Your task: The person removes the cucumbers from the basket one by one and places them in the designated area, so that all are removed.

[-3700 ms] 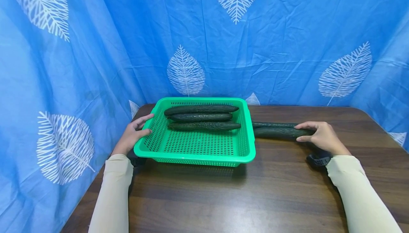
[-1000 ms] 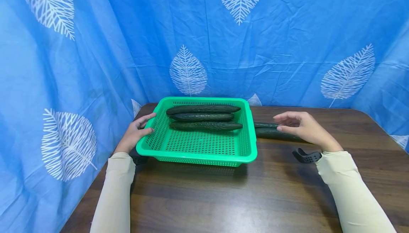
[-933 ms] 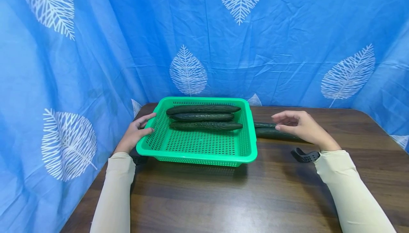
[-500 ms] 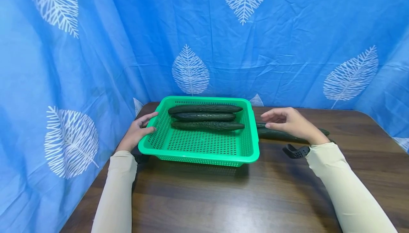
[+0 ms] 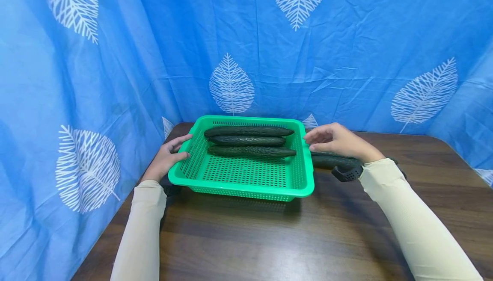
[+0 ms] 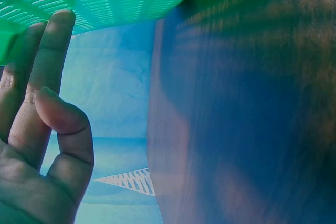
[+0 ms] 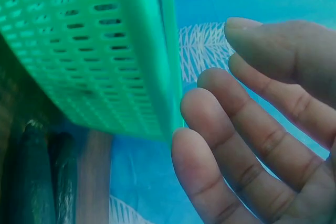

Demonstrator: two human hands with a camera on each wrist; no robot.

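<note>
Head view: A rectangular green plastic basket with slotted walls [image 5: 239, 188] stands on the dark brown wood-grained desk [image 5: 239, 238]. Inside the basket, three long dark green cucumbers [image 5: 248, 141] lie side by side towards its far wall, just as they did 3.7 seconds ago. More dark green cucumbers [image 5: 331, 160] lie on the desk to the basket's right, partly hidden. The left hand [image 5: 165, 157] stays at the basket's left rim, thumb and fingers apart. The right hand [image 5: 337, 142] has changed place: earlier it held the far end of the cucumbers right of the basket; now, released from them, it is at the basket's right rim.

Left wrist view: Fingertips touch the basket from outside, and the bent thumb stands clear of it.

Right wrist view: The fingers are relaxed and slightly spread beside the basket's rim; whether they touch it, I cannot tell. Two cucumbers show below the basket's wall.
</note>
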